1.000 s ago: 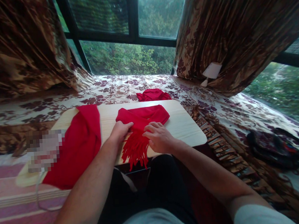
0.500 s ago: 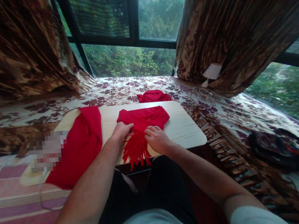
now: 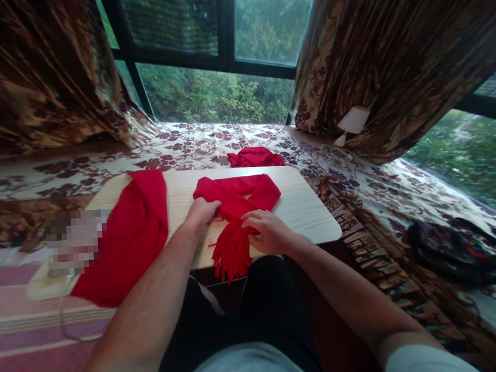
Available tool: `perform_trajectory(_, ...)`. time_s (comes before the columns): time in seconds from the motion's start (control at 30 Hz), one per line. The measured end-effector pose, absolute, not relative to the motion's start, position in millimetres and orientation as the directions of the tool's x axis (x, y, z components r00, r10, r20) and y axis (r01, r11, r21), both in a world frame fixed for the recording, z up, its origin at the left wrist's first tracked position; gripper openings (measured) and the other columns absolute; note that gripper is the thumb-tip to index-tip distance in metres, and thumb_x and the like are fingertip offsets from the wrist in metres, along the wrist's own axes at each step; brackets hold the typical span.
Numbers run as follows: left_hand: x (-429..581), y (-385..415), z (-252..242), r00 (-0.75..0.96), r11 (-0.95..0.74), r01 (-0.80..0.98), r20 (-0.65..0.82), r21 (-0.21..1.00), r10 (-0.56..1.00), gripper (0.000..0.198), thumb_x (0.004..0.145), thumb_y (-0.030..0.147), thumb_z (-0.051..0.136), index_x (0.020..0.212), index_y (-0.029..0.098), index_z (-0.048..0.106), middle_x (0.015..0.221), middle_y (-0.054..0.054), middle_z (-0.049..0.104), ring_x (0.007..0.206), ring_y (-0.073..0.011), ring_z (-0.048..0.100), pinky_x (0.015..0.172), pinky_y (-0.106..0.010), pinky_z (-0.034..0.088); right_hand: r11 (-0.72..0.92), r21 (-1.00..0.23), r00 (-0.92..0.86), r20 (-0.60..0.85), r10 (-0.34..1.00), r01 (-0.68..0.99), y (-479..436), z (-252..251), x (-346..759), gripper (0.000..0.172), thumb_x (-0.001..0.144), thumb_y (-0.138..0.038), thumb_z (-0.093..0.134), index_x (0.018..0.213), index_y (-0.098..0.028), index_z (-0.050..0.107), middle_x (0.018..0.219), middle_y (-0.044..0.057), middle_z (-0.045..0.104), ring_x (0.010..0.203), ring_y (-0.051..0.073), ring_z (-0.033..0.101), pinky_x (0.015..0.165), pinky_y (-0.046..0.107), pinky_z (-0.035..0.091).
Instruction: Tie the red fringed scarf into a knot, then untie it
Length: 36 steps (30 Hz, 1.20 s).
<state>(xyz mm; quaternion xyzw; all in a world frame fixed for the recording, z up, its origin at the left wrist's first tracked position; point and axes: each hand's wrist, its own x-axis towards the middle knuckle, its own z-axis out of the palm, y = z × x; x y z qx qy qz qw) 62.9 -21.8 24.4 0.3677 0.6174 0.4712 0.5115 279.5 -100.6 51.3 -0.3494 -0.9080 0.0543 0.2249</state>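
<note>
A red scarf (image 3: 234,199) lies looped on the pale wooden table (image 3: 306,204), its ends crossed and its fringe hanging toward the front edge. My left hand (image 3: 204,212) grips the scarf's left side, thumb on top and the other fingers mostly hidden. At the crossed part just above the fringe, my right hand (image 3: 268,230) has its fingers bent around the cloth. A second red cloth (image 3: 133,239) lies folded on the table's left part, beside my left forearm.
Behind the table, a red cloth bundle (image 3: 257,157) rests on the flowered cover. A small white lamp (image 3: 354,121) stands back right, and a dark bag (image 3: 456,253) lies at right. A blurred-out object with a cable (image 3: 75,240) is at the table's left end.
My right hand has shifted slightly right and down on the scarf. The fringe has swung a little right and looks more bunched. The view has tilted slightly.
</note>
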Motion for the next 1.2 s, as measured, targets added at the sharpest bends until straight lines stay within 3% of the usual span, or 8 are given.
perform_trajectory(0.13,63.3,-24.1,26.2,-0.202,0.272,-0.049,-0.276,0.961,0.94,0.013,0.068,0.01,0.07,0.079,0.011,0.065,0.069,-0.01,0.069,0.053,-0.0208,0.065,0.045,-0.028,0.054,0.488,-0.456,-0.261,0.473,0.841,0.745,-77.2,48.3,289.9,0.021,0.085,-0.012,0.054,0.1,-0.018,0.068,0.106,0.009,0.07,0.102,0.021,0.062,0.093,0.034,0.046)
perform_trajectory(0.23,62.6,-25.3,26.3,-0.215,0.242,-0.077,-0.253,0.967,0.943,0.012,0.064,0.008,0.067,0.075,0.012,0.064,0.065,-0.008,0.067,0.05,-0.0187,0.062,0.044,-0.026,0.052,0.256,-0.569,-0.101,0.289,0.952,0.782,-58.9,42.6,300.8,0.019,0.089,-0.018,0.054,0.1,-0.018,0.069,0.097,0.007,0.073,0.089,0.019,0.064,0.083,0.031,0.048)
perform_trajectory(0.33,61.1,-26.5,26.2,-0.207,0.222,-0.111,-0.241,0.969,0.948,0.011,0.062,0.009,0.065,0.072,0.012,0.062,0.062,-0.005,0.064,0.049,-0.0171,0.06,0.043,-0.026,0.052,0.223,-0.594,-0.178,0.136,0.975,0.773,-50.7,38.3,308.5,0.016,0.09,-0.026,0.057,0.093,-0.02,0.071,0.089,0.003,0.073,0.079,0.016,0.063,0.073,0.026,0.045)
perform_trajectory(0.53,58.9,-26.3,18.5,-0.349,0.147,-0.115,-0.178,0.982,0.92,0.024,0.066,0.023,0.072,0.086,0.012,0.063,0.076,-0.008,0.068,0.06,-0.0202,0.065,0.048,-0.029,0.055,0.301,-0.454,-0.269,0.134,0.954,0.839,-52.3,42.0,305.7,0.028,0.091,-0.039,0.058,0.074,-0.018,0.068,0.074,0.004,0.069,0.064,0.014,0.056,0.061,0.026,0.037)
perform_trajectory(0.8,57.4,-23.4,14.3,-0.393,0.1,-0.203,-0.175,0.974,0.903,0.021,0.074,0.019,0.067,0.095,0.014,0.062,0.079,-0.007,0.068,0.062,-0.0169,0.065,0.057,-0.029,0.057,0.274,-0.557,-0.214,0.172,0.962,0.784,-37.3,43.4,283.9,0.023,0.089,-0.032,0.061,0.105,-0.021,0.072,0.093,0.004,0.073,0.079,0.016,0.063,0.07,0.025,0.043)
perform_trajectory(0.97,56.0,-23.4,20.0,-0.352,0.152,-0.275,-0.246,0.949,0.903,0.017,0.076,0.012,0.062,0.093,0.013,0.058,0.072,-0.003,0.065,0.055,-0.0137,0.061,0.055,-0.028,0.055,0.245,-0.578,-0.332,-0.048,0.942,0.778,-14.5,59.2,272.1,0.022,0.081,-0.03,0.066,0.063,-0.016,0.066,0.054,-0.002,0.055,0.052,0.01,0.047,0.052,0.024,0.032)
perform_trajectory(1.07,57.1,-25.2,23.9,-0.35,0.161,-0.307,-0.269,0.938,0.898,0.015,0.075,0.012,0.062,0.09,0.014,0.057,0.069,-0.002,0.064,0.054,-0.0141,0.061,0.056,-0.028,0.055,0.152,-0.704,-0.35,-0.145,0.926,0.694,-4.6,68.3,265.3,0.017,0.077,-0.025,0.067,0.064,-0.016,0.064,0.052,-0.004,0.053,0.048,0.008,0.045,0.048,0.023,0.031)
perform_trajectory(1.2,58.1,-30.2,30.5,-0.305,0.15,-0.344,-0.262,0.927,0.916,0.015,0.075,0.013,0.064,0.09,0.013,0.06,0.074,-0.004,0.068,0.06,-0.0157,0.065,0.058,-0.029,0.056,-0.096,-0.841,-0.464,-0.386,0.798,0.533,1.9,73.8,259.0,0.015,0.07,-0.028,0.075,0.072,-0.017,0.066,0.065,0.001,0.068,0.058,0.015,0.061,0.052,0.024,0.045)
